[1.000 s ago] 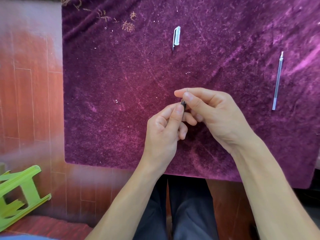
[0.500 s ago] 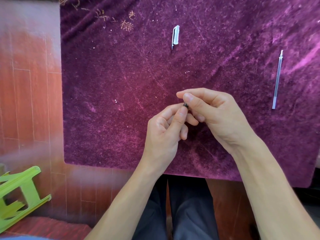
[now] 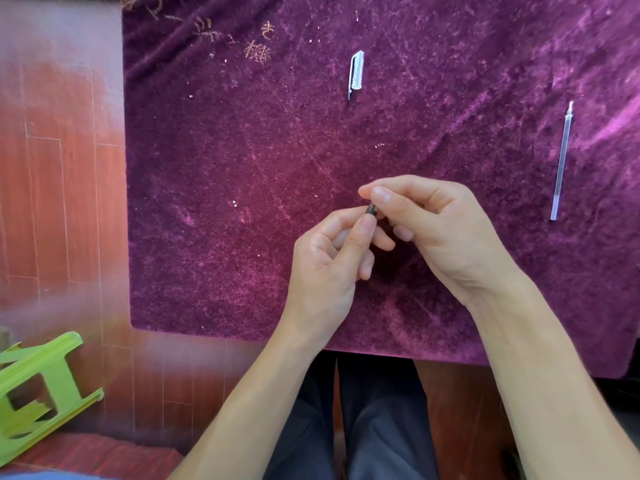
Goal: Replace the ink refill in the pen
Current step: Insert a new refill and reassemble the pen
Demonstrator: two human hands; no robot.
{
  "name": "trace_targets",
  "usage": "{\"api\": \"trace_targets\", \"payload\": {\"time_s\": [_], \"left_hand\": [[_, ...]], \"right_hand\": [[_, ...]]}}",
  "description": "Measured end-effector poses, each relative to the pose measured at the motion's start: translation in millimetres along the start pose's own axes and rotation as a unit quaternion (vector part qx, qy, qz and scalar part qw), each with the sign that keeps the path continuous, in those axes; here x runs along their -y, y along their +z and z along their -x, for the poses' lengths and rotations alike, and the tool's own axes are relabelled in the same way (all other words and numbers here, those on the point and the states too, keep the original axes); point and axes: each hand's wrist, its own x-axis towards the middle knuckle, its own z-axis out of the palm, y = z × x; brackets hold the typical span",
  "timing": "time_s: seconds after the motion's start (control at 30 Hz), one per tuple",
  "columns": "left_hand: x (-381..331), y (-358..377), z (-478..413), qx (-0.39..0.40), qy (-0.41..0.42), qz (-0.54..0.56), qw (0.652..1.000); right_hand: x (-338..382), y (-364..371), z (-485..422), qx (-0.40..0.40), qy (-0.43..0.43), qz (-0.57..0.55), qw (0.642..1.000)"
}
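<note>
Both hands meet over the middle of the purple velvet cloth (image 3: pixel 214 209). My left hand (image 3: pixel 329 268) and my right hand (image 3: pixel 440 230) pinch a small dark pen part (image 3: pixel 372 210) between their thumbs and forefingers; most of it is hidden by the fingers, so I cannot tell how much of the pen they hold. A clear pen cap (image 3: pixel 356 74) with a clip lies on the cloth at the far middle. A thin clear ink refill (image 3: pixel 561 161) lies on the cloth at the right, its tip pointing away from me.
The cloth's near edge runs just above my knees (image 3: pixel 367 420). A green plastic stool (image 3: pixel 38 382) lies on the reddish wooden floor at the lower left. Gold embroidery (image 3: pixel 256 50) marks the cloth's far left corner.
The hands stay together on the dark part with only small finger shifts. The cap and the refill have not moved.
</note>
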Motion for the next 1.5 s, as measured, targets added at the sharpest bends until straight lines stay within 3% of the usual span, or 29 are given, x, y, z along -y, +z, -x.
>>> {"api": "trace_targets", "payload": {"time_s": [0.37, 0.57, 0.73, 0.9, 1.1, 1.37, 1.5], "left_hand": [[0.6, 1.0, 1.1, -0.039, 0.037, -0.002, 0.999], [-1.2, -1.6, -6.9, -0.038, -0.009, 0.054, 0.998], [-5.9, -5.0, -11.6, -0.03, -0.041, 0.083, 0.995], [-8.4, -9.5, -13.8, -0.031, -0.049, 0.084, 0.995], [-11.3, -16.8, -14.2, -0.041, -0.054, 0.091, 0.994], [-11.5, -23.7, -13.0, -0.029, -0.048, 0.101, 0.993], [-13.5, -24.6, -10.6, -0.002, -0.055, 0.095, 0.994]], "right_hand": [[0.5, 8.9, -8.0, -0.027, -0.013, 0.046, 0.998], [14.2, 7.2, -22.9, -0.052, -0.022, 0.103, 0.993], [37.5, 3.1, -72.3, -0.177, -0.08, 0.261, 0.946], [56.3, 19.3, -116.5, -0.211, -0.107, 0.338, 0.911], [63.7, 27.7, -133.2, -0.218, -0.091, 0.383, 0.893], [68.4, 26.6, -136.7, -0.206, -0.064, 0.39, 0.895], [70.7, 19.2, -127.4, -0.191, -0.053, 0.307, 0.931]]}}
